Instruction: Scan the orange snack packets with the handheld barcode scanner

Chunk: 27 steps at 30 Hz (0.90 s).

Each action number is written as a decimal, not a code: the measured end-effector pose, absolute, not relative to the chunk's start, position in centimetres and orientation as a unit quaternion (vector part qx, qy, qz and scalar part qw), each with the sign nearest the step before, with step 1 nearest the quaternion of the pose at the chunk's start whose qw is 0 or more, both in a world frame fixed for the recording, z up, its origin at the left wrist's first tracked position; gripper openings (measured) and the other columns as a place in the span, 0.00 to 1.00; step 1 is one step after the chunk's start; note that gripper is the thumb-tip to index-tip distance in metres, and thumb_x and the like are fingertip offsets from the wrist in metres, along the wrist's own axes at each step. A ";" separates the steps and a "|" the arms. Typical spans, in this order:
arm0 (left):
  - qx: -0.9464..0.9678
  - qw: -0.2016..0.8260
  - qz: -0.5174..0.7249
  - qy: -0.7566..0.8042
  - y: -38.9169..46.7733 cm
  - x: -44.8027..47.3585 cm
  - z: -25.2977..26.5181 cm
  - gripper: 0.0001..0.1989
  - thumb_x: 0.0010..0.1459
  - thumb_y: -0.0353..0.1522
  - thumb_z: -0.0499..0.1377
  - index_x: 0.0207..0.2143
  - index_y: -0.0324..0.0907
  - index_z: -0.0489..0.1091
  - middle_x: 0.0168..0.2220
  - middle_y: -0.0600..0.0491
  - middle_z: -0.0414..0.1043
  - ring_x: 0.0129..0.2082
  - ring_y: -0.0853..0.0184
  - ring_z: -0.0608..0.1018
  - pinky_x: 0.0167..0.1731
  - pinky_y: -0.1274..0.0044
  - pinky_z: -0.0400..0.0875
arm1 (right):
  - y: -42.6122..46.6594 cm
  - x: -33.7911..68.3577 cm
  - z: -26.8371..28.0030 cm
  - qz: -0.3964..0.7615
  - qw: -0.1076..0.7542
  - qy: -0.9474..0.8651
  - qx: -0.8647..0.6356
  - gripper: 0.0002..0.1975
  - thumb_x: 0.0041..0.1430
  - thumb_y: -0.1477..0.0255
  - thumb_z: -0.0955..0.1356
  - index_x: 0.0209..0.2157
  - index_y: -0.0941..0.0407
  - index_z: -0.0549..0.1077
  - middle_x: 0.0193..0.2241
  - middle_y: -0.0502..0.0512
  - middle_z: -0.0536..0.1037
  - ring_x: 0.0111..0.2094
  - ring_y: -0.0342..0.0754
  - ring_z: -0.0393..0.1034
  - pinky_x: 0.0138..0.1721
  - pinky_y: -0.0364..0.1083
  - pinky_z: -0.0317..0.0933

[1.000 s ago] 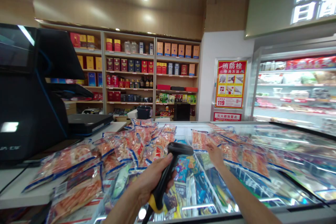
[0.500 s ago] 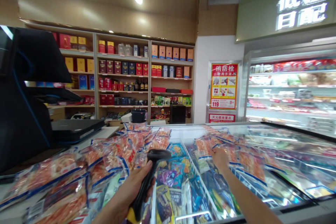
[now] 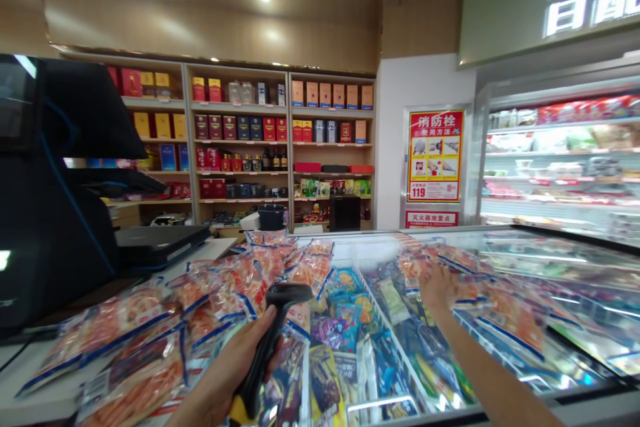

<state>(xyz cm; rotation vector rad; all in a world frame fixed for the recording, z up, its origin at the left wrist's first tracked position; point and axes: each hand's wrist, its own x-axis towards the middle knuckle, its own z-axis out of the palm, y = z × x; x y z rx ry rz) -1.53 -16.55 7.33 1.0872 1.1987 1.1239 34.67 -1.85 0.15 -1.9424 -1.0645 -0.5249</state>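
My left hand (image 3: pixel 240 357) is wrapped round the handle of a black and yellow barcode scanner (image 3: pixel 267 333), its head tilted to the right. To its left and beyond it lie many clear, blue-edged packs (image 3: pixel 133 373) of orange-pink food. My right hand (image 3: pixel 437 287) reaches over the freezer, its fingers closed at the edge of a similar pack (image 3: pixel 413 268); the fingertips are partly hidden and slightly blurred. More such packs (image 3: pixel 517 320) lie to the right of this hand on the freezer's glass lid.
Under my hands, the chest freezer holds colourful ice-cream packets (image 3: pixel 333 330) split by a white wire divider (image 3: pixel 385 320). A black checkout terminal (image 3: pixel 60 200) stands on the left. Shelves of boxed goods (image 3: pixel 240 127) and a red fire-hydrant notice (image 3: pixel 434 157) are behind.
My right hand has moved a little right and away, with the pack at its fingers shifting along. My left hand has drifted slightly left with the scanner. The view has turned slightly.
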 end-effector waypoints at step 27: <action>0.366 0.520 0.537 0.554 -18.7 -8.4 6.1 0.17 0.43 0.44 0.55 0.23 0.38 0.62 0.17 0.54 0.67 0.12 0.75 0.65 0.11 0.82 0.59 | -6.8 10.9 -2.4 0.021 0.335 -0.801 -0.495 0.25 0.42 0.67 0.65 0.46 0.56 0.62 0.45 0.58 0.67 0.46 0.51 0.59 0.44 0.49 0.53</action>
